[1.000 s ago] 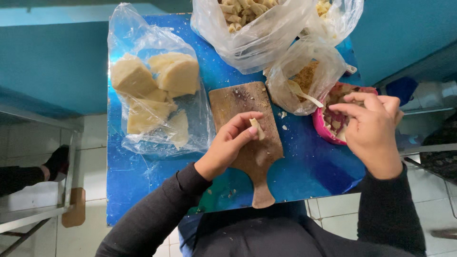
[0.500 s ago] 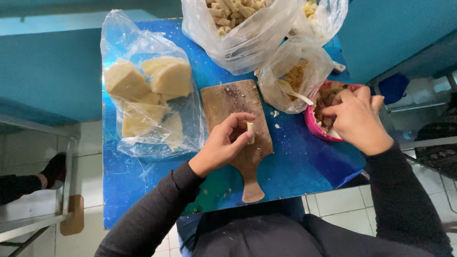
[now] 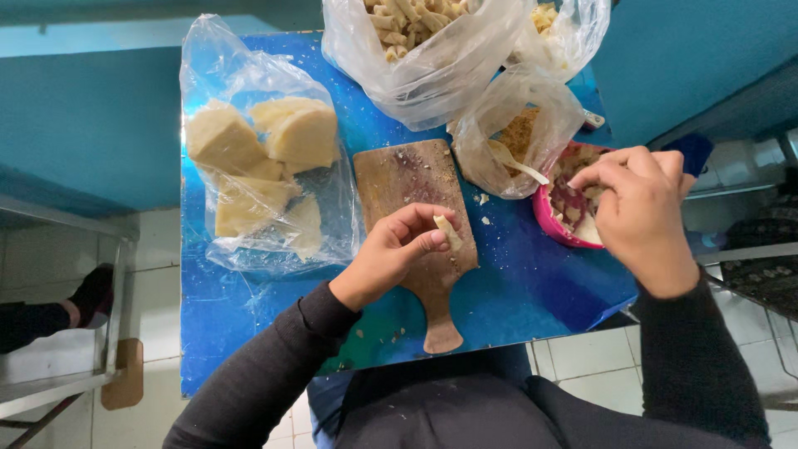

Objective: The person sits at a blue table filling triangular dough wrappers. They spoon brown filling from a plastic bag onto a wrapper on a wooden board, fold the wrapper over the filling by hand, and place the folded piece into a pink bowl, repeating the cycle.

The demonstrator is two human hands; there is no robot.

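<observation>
Dough piece (image 3: 449, 233) half-hidden in left hand (image 3: 395, 258), probably.

One camera sits on the person's head and looks straight down, close, at the blue bench (image 3: 532, 291) below.

pink bowl (image 3: 550, 223) half hidden, top bags (image 3: 432, 58) cropped

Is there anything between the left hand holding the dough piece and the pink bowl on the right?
Nothing visible blocks it. The left hand pinches the dough piece over the wooden board; only bare blue table with crumbs lies before the pink bowl, where the right hand reaches in.
</observation>
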